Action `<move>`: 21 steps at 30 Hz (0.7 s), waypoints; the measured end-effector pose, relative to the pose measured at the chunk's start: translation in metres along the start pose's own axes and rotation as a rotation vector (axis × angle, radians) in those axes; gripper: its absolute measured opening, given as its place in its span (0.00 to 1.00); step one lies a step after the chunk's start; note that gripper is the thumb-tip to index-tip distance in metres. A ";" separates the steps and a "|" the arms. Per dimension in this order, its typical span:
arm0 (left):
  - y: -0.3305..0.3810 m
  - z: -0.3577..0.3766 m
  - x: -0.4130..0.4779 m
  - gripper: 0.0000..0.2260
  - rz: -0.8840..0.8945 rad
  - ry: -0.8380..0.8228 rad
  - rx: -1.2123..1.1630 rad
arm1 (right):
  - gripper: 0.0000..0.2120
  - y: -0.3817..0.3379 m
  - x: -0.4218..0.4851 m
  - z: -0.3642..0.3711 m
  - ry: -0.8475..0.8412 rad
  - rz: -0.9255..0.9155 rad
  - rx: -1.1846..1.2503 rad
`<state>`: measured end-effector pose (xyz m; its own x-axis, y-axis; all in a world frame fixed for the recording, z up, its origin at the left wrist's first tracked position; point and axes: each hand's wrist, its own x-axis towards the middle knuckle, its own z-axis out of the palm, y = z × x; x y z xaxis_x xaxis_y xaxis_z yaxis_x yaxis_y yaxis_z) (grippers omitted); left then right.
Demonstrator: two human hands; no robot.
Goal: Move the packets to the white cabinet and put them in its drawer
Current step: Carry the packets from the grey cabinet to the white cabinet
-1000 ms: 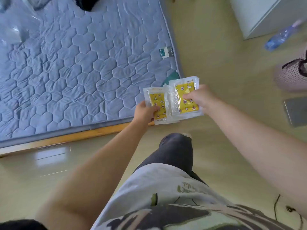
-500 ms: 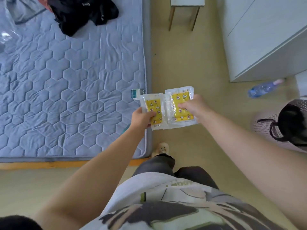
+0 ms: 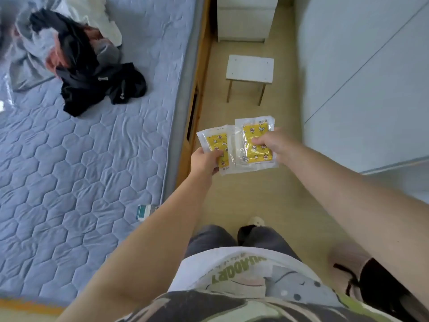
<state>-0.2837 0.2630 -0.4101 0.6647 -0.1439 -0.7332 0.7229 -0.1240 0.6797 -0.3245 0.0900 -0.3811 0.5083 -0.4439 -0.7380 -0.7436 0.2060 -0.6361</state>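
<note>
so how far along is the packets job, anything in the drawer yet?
Not yet. Done: the left packet and right packet are up off the mattress. In hand: the left grip pinches the left packet, the right grip the right one, overlapping, over the floor. Left: walk past the stool to the white cabinet ahead, open a drawer (they look closed), put both in.
</note>
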 end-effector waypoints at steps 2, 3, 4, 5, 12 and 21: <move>0.031 0.039 0.018 0.08 0.006 -0.012 -0.024 | 0.14 -0.042 0.027 -0.027 0.002 -0.016 -0.009; 0.047 0.055 0.028 0.08 0.013 -0.019 -0.036 | 0.13 -0.064 0.040 -0.037 0.008 -0.029 -0.008; 0.066 0.070 0.040 0.08 0.023 -0.027 -0.044 | 0.13 -0.085 0.055 -0.045 0.012 -0.042 -0.006; 0.085 0.083 0.055 0.08 0.035 -0.032 -0.039 | 0.14 -0.106 0.070 -0.050 0.014 -0.052 -0.012; 0.241 0.160 0.189 0.10 0.115 -0.053 0.013 | 0.17 -0.257 0.197 -0.073 0.057 -0.128 -0.012; 0.428 0.269 0.315 0.11 0.173 -0.122 0.166 | 0.22 -0.434 0.322 -0.132 0.119 -0.080 0.184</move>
<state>0.1839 -0.0994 -0.3443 0.7403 -0.2933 -0.6049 0.5534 -0.2449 0.7961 0.1043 -0.2573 -0.3126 0.4992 -0.5630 -0.6587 -0.6056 0.3169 -0.7299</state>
